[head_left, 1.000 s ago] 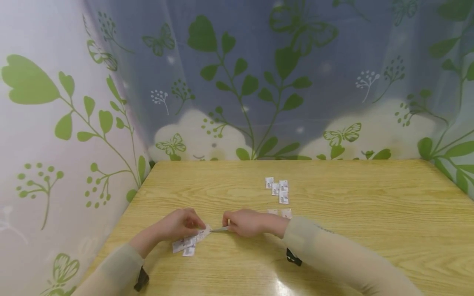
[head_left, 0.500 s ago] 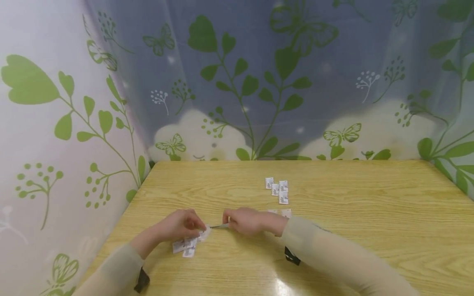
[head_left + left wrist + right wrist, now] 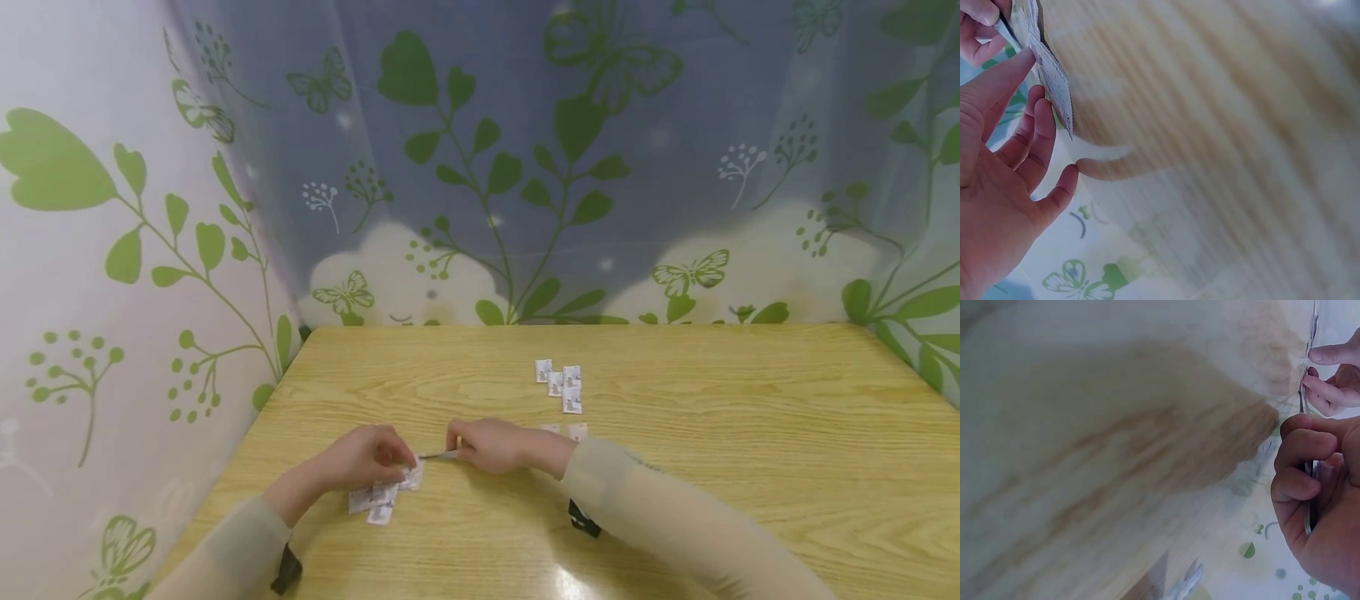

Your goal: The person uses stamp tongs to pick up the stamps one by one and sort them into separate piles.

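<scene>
The slim tool (image 3: 440, 456) points leftward, its long axis running crosswise from the right grip (image 3: 491, 447), which curls round its rear, toward the packets (image 3: 411, 477). The left grip (image 3: 367, 457) pinches these, some spreading nearward beneath it; far packets (image 3: 572, 390) lie beyond the right grip on the surface (image 3: 480, 542).

white overlapping packets (image 3: 380, 512), tool (image 3: 441, 456) at their edge

Curtained tabletop workspace; whether in a home or elsewhere cannot be told. Before me, a wood-grain table (image 3: 712, 379) stands backed by a blue-grey fabric curtain (image 3: 667, 175) printed with green leaves (image 3: 408, 68) and butterflies (image 3: 690, 271); a pale curtain (image 3: 56, 267) of similar print closes the left side.
</scene>
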Motion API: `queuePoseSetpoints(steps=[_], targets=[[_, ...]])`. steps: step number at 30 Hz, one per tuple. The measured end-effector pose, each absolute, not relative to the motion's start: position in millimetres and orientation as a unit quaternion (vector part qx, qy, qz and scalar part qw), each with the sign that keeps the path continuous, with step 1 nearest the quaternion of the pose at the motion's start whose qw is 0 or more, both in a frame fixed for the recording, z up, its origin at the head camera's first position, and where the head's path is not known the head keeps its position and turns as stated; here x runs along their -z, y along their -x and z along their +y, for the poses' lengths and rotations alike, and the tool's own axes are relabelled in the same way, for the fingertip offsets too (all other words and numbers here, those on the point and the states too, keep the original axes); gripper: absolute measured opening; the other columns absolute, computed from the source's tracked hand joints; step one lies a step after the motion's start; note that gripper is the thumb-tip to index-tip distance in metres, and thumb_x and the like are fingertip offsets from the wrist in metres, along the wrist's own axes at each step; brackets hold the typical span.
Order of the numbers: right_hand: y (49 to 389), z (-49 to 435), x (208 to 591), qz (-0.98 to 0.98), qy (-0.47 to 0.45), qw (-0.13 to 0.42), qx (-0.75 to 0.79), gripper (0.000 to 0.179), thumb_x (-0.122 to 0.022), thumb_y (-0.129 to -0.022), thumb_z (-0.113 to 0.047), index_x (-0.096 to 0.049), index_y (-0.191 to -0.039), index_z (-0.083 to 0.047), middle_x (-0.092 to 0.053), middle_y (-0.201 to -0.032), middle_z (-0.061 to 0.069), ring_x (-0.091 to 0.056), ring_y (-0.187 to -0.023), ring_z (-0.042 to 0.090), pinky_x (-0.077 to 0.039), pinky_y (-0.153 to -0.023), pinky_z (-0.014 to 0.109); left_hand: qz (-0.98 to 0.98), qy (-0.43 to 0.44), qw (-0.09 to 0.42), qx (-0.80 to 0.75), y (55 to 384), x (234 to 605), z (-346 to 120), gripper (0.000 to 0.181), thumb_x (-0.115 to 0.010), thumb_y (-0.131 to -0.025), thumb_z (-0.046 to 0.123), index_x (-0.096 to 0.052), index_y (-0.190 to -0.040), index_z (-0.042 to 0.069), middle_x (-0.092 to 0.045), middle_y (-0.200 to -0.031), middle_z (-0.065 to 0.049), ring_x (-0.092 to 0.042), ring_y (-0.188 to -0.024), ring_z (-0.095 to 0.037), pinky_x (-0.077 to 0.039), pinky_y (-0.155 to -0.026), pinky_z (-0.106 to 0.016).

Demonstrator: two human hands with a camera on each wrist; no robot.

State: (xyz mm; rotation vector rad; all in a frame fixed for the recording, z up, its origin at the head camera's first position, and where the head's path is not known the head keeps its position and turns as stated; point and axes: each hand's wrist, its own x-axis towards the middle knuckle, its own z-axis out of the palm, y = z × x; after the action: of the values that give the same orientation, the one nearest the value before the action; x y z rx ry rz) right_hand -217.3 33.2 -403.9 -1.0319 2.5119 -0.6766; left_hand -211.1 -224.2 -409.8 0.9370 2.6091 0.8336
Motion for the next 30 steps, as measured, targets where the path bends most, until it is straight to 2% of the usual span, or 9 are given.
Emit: queuePoseSetpoints(steps=[12,19,26,30], targets=[[219.2,41.6,397.2,0.895,0.353,0.151,0.228,0.012,-0.051,-0.100,-0.013,-0.055,-0.110,-0.016,-0.055,-0.079,-0.004,-0.050,-0.067,0.012,-0.043,-0.064,0.030,0.882,-0.328,0.133,-0.313,211.1,408.4,-227.6,0.012,-0.075,-0.085,0.013,-0.075,-0.096,0.015,-0.061,-0.088,0.008,-0.056,-0.081,-0.010,-0.048,-0.073,-0.029],[228.8,69.1,380.0,0.885,0.349,0.152,0.268,0.014,-0.045,-0.103,-0.010,-0.052,-0.115,-0.011,-0.059,-0.078,0.006,-0.043,-0.059,0.012,-0.037,-0.058,0.029,0.880,-0.318,0.141,-0.322,213.5,404.0,-236.3,0.012,-0.075,-0.085,0.015,-0.074,-0.097,0.014,-0.064,-0.093,0.008,-0.062,-0.087,-0.010,-0.050,-0.079,-0.030],[228.5,108.3,370.1,0.867,0.358,0.157,0.310,0.015,-0.042,-0.104,-0.009,-0.050,-0.116,-0.006,-0.043,-0.061,-0.003,-0.033,-0.050,0.009,-0.033,-0.054,0.027,0.880,-0.321,0.150,-0.316,209.2,402.3,-255.0,0.008,-0.076,-0.082,0.010,-0.073,-0.089,0.013,-0.064,-0.088,0.008,-0.061,-0.080,-0.008,-0.050,-0.074,-0.028],[226.2,134.1,366.8,0.859,0.365,0.150,0.325,0.014,-0.043,-0.103,-0.008,-0.051,-0.115,-0.006,-0.043,-0.061,-0.001,-0.033,-0.051,0.008,-0.034,-0.055,0.027,0.879,-0.315,0.169,-0.316,201.9,401.7,-262.1,0.010,-0.078,-0.079,0.012,-0.073,-0.087,0.014,-0.064,-0.087,0.008,-0.059,-0.081,-0.008,-0.048,-0.076,-0.028]])
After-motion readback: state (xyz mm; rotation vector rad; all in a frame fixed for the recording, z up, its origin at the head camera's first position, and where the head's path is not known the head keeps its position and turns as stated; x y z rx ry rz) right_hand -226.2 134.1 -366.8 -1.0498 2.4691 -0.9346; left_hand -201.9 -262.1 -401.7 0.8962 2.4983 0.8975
